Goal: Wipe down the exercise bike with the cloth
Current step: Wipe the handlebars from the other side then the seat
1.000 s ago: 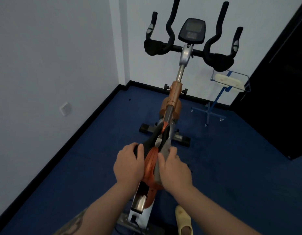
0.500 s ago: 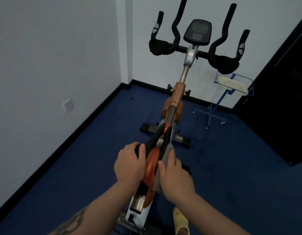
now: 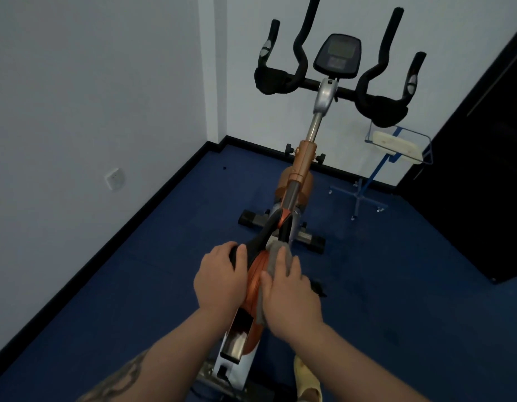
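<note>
The exercise bike [image 3: 303,163] stands in front of me on blue carpet, with an orange and silver frame, black handlebars and a console at the far end. Its black and orange saddle [image 3: 255,265] lies right below me. My left hand [image 3: 221,281] grips the saddle's left side, thumb over the top. My right hand [image 3: 290,297] presses a grey cloth [image 3: 276,258] against the saddle's right side, fingers laid over the cloth. Most of the cloth is hidden under that hand.
White walls close in on the left and behind the bike, with a socket [image 3: 115,178] low on the left wall. A blue wire stand [image 3: 396,149] holding a white tray sits at the back right. A dark door [image 3: 483,169] fills the right. A yellow slipper [image 3: 306,381] shows below.
My right hand with the cloth has slid a little forward along the saddle's right side, showing more grey cloth past the fingertips. The left hand has kept its grip.
</note>
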A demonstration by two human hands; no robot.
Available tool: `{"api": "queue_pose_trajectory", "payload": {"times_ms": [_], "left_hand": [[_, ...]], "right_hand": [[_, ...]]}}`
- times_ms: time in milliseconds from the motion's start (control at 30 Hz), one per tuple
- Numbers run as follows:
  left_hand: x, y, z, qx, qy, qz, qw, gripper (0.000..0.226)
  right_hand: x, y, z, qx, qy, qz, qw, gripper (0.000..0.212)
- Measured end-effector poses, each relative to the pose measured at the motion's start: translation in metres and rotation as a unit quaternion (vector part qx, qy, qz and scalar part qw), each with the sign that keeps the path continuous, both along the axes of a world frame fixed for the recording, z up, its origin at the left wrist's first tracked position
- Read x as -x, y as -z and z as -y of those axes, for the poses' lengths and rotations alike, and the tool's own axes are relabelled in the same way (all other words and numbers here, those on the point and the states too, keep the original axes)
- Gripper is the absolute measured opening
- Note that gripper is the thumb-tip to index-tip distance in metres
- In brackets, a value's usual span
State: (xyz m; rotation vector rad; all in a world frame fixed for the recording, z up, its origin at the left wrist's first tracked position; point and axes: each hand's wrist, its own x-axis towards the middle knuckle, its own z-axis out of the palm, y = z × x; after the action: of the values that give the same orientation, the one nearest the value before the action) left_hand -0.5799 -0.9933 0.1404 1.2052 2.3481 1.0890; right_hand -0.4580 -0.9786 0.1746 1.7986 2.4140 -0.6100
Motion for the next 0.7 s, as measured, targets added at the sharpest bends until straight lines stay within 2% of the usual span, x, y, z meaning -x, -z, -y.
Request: {"api": "queue_pose_trajectory", "payload": {"times_ms": [167,367,600,700], "left_hand": [[0.0,0.001,0.001,0.007,-0.002,-0.005,1.0,0.047],[-0.001,0.001,0.001,-0.001,-0.004,-0.007,1.0,0.043],[0.0,0.001,0.0,0.014,-0.004,-0.015,1.0,0.042],[0.0,0.002,0.001,0.025,-0.003,-0.012,1.0,0.038]], "right_hand": [[0.02,-0.01,-0.033,0.004,0.004,0.014,1.0,0.059],[0.0,0.008,0.016,-0.049,-0.058,0.008,0.997,0.061],[0.014,-0.004,-0.036,-0.033,-0.007,-0.024,0.999,0.05],[0.005,0.006,-0.016,-0.042,-0.012,-0.038,0.998,0.051]]}}
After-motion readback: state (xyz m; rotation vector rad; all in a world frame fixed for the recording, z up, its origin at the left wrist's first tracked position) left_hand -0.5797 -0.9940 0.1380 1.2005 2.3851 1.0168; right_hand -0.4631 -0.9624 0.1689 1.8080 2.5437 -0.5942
